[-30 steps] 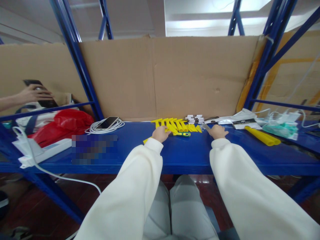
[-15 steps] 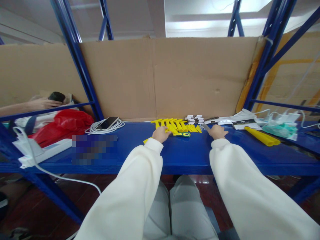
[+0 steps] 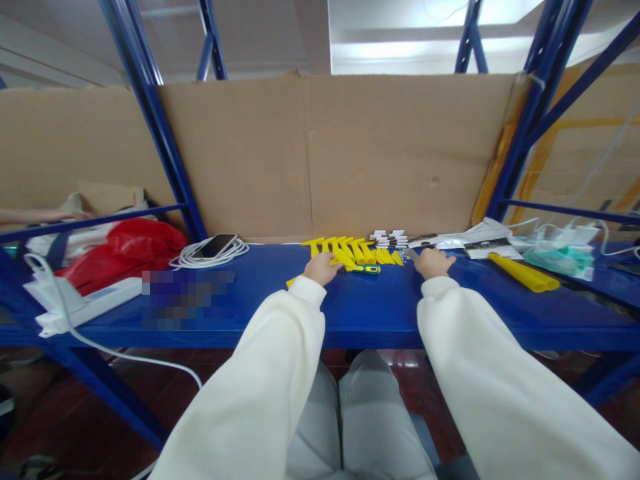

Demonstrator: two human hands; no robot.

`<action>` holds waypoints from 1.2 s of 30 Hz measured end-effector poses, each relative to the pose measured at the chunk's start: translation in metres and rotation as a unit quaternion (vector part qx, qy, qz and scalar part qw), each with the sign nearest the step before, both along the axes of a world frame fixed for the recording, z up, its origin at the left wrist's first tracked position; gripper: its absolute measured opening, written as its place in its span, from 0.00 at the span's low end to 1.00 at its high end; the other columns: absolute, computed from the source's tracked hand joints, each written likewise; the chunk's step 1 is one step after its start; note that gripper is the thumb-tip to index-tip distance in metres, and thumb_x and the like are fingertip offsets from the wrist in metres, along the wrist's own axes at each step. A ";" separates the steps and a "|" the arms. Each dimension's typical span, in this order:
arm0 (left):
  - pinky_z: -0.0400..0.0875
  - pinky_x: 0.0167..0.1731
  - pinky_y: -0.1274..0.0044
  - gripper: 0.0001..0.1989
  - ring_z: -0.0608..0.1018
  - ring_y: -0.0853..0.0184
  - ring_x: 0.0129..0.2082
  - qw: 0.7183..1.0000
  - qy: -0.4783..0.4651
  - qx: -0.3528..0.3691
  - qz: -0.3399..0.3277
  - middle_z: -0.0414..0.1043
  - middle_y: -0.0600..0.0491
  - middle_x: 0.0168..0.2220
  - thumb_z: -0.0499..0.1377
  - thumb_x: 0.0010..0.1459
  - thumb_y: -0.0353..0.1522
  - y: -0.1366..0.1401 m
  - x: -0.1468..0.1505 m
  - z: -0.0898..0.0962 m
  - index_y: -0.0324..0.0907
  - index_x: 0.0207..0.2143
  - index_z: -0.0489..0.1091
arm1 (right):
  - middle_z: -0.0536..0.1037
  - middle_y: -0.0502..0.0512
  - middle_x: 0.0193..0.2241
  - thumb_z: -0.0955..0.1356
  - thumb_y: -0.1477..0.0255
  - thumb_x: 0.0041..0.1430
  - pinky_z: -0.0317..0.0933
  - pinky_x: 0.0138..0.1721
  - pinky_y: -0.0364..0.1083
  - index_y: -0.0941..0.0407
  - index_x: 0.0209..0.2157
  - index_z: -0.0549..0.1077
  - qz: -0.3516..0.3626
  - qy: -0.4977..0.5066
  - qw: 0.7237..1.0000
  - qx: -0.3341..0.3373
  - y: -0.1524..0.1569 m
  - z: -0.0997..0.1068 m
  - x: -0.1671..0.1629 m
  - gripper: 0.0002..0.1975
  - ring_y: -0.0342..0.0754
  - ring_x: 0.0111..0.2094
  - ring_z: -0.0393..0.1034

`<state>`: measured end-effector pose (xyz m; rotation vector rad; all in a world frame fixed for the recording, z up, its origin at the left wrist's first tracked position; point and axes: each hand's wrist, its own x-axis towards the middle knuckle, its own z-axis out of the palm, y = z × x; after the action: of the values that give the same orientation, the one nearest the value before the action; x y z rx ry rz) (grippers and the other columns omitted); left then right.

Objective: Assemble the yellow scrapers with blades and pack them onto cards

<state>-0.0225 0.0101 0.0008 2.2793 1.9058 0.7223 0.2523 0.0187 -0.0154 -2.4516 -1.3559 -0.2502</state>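
Observation:
My left hand [image 3: 321, 269] is closed around a yellow plastic handle piece [image 3: 292, 283], whose end shows below the hand; the rest is mostly hidden by the fingers. Just right of it lies a green-and-yellow screwdriver [image 3: 368, 269]. My right hand [image 3: 433, 264] has its fingers together at a flat grey blade-like piece [image 3: 411, 254], beside small silvery bits [image 3: 404, 253] too tiny to identify. Behind both hands lies a row of yellow T-shaped handles [image 3: 345, 248], followed on the right by several small yellow wedge-like pieces [image 3: 387, 257].
White-and-black packets [image 3: 389, 239] are stacked near the cardboard panel [image 3: 390, 153]. Rightward are a yellow rolled piece [image 3: 525, 273] and plastic packaging [image 3: 493, 248]. On the left lie a phone [image 3: 219, 245], a coiled white cable [image 3: 183, 259], a power strip [image 3: 113, 299] and a red bag [image 3: 135, 250].
My right hand has shifted very slightly left; my left hand stays in place. At the far left, another person's hand with a dark round object has drawn back, and the object is out of sight.

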 end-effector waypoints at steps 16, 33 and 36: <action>0.68 0.53 0.77 0.19 0.76 0.60 0.56 1.000 -0.004 0.000 -0.006 0.74 0.45 0.57 0.60 0.63 0.37 0.003 -0.001 -0.002 0.42 0.55 0.75 | 0.72 0.76 0.56 0.65 0.72 0.62 0.54 0.57 0.61 0.64 0.56 0.73 -0.039 0.075 0.996 -0.007 -0.001 0.004 -0.007 0.21 0.64 0.60 0.64; 0.69 0.53 0.76 0.18 0.77 0.60 0.55 0.999 -0.004 0.024 -0.027 0.76 0.45 0.55 0.61 0.62 0.37 0.007 0.001 -0.006 0.42 0.53 0.76 | 0.77 0.72 0.48 0.66 0.69 0.59 0.62 0.50 0.57 0.62 0.42 0.80 0.050 0.110 0.979 0.166 0.013 0.006 -0.003 0.15 0.64 0.53 0.69; 0.70 0.54 0.73 0.18 0.77 0.59 0.55 0.999 -0.004 0.034 -0.042 0.77 0.46 0.53 0.61 0.62 0.36 0.008 0.003 -0.009 0.43 0.53 0.76 | 0.80 0.64 0.36 0.67 0.68 0.57 0.65 0.44 0.52 0.60 0.31 0.79 0.206 0.170 0.941 0.210 0.019 0.008 -0.019 0.11 0.58 0.43 0.73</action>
<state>-0.0200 0.0179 -0.0080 2.3758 1.7970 0.7965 0.2337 0.0381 -0.0077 -1.7232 -1.4394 -0.0050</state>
